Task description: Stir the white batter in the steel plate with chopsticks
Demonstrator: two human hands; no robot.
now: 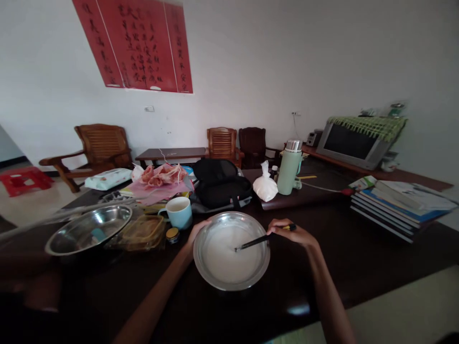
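Note:
A round metal bowl stands on the dark table in front of me, with a milky white liquid in it. My left hand grips the bowl at its left rim; some of its fingers are hidden behind the metal. My right hand is closed around black chopsticks with gold-coloured ends, just right of the bowl. Their tips dip into the liquid near the middle. Close to the left hand are a light blue mug and a small jar with a yellow lid.
Left of the mug are a plastic container and a wide steel basin. Behind the bowl lie a black bag, a tied bag of white powder and a green thermos. Stacked books sit at the right.

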